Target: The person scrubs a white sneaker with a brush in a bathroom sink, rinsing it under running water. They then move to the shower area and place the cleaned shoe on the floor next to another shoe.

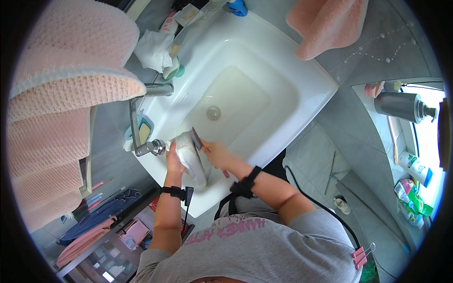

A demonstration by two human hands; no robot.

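Note:
My left hand (174, 160) grips a white shoe (189, 155) tilted over the near left side of a white washbasin (254, 155). In my right hand (214, 154), which is blurred, is a scrubbing brush (196, 138) with a reddish handle. Its bristles lie against or very close to the shoe's right edge; contact is hard to tell. Just left of the shoe is a chrome faucet (155, 146), its outlet partly behind the left fingers. Cloudy water stands in the basin around the drain (213, 113).
Soap sits in a blue dish (144, 131) beside the faucet. Tissues (154, 51) and a green soap dish (171, 69) line the left ledge. Pink towels (70, 92) hang left, another towel (329, 26) upper right. A grey pump bottle (400, 106) stands on the right sill.

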